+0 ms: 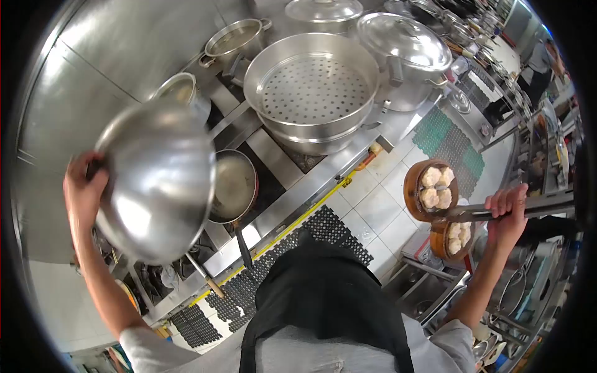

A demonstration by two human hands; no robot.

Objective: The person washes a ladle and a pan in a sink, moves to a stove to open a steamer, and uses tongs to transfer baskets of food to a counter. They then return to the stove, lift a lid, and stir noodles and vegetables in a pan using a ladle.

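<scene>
My left hand is closed on the dark handle of a large domed steel lid, holding it up and tilted at the left. My right hand grips long metal tongs out to the right. At the tongs' tip are two round bamboo steamer baskets, one beside the other in view; several pale dumplings sit in them. Exactly how the tongs hold the baskets cannot be made out. On the stove stands a wide steel steamer pot, uncovered, its perforated tray bare.
A covered pot stands right of the steamer, with a second lidded pot behind. Smaller pots line the wall. A frying pan with its handle over the stove edge lies nearby. Another person stands far right.
</scene>
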